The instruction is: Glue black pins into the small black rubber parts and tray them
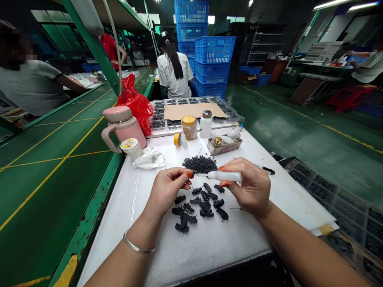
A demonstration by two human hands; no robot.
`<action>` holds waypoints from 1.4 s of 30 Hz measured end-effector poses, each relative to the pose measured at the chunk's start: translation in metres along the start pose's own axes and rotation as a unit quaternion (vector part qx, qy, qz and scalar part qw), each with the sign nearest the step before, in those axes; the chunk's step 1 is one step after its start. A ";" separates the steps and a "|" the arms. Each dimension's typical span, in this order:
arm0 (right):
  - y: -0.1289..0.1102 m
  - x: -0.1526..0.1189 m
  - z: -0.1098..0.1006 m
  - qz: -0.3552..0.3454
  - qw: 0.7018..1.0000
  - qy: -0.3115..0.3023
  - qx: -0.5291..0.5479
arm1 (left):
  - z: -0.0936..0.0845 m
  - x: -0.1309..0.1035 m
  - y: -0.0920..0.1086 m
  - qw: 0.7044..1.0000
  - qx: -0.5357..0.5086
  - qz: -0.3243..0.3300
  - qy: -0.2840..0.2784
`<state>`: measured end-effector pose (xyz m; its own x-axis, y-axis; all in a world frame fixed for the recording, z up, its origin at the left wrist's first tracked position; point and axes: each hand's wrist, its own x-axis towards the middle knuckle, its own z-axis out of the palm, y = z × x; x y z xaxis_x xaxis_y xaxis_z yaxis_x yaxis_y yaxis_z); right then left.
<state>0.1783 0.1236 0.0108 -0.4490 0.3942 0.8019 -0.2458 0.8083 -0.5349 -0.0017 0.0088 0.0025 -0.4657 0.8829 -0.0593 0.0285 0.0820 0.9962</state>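
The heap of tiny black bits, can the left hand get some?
Probably yes: the left hand is just beside the heap of tiny black bits, with nothing apparently between, though that hand seems to be pinching a small dark piece.

Matt plastic parts, smooth plastic bottle, metal bangle

Squeeze bottle translucent white. Loose curved parts and heaped small parts black. Worktop white. Mug pink, handle beige. Plastic bag red. Jar lid yellow. Crates blue. Long side surface green, yellow lines crossing.
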 end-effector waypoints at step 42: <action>0.004 -0.001 0.007 0.077 0.997 0.020 0.021 | 0.000 0.001 0.004 0.983 -0.134 -0.098 -0.075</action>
<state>0.1712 0.1234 0.0062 -0.4498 0.5306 0.7185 -0.2131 0.7175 -0.6632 -0.0022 0.0097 0.0064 -0.3032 0.9222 -0.2401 -0.2924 0.1498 0.9445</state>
